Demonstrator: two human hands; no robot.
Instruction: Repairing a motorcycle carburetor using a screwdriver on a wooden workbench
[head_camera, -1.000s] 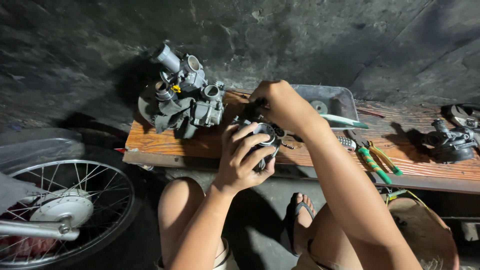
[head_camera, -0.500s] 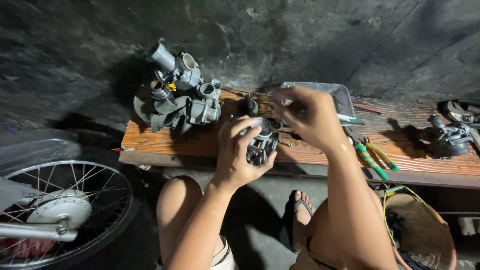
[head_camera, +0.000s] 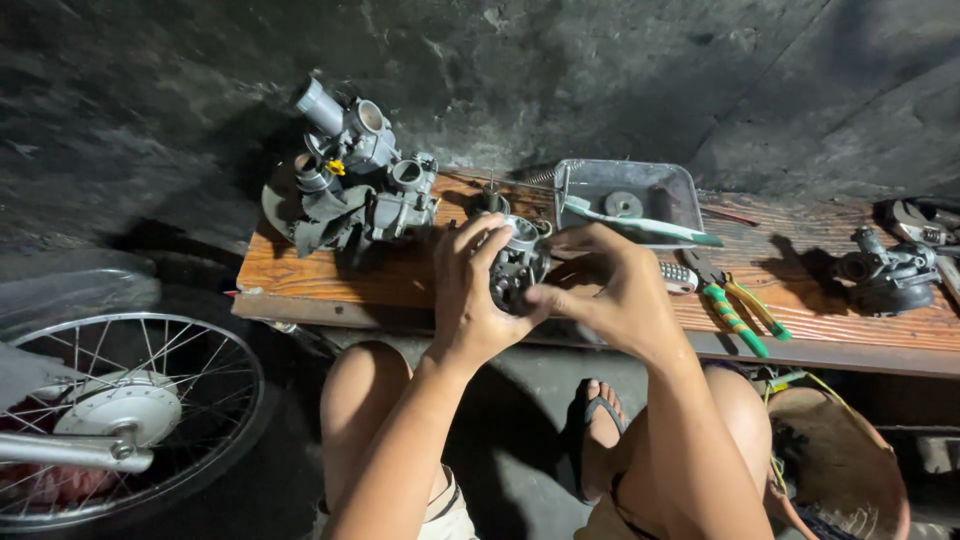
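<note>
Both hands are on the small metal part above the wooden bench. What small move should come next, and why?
Probably keep the left hand gripping the carburettor body and let the right hand fingertips work on its lower face. The left hand wraps it from the side, the right touches its underside, and it hangs over the bench edge.

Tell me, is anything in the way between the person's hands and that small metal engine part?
Nothing visible is. The left hand already holds the small carburetor part, and the right hand touches it from the other side, above the wooden bench.
</note>
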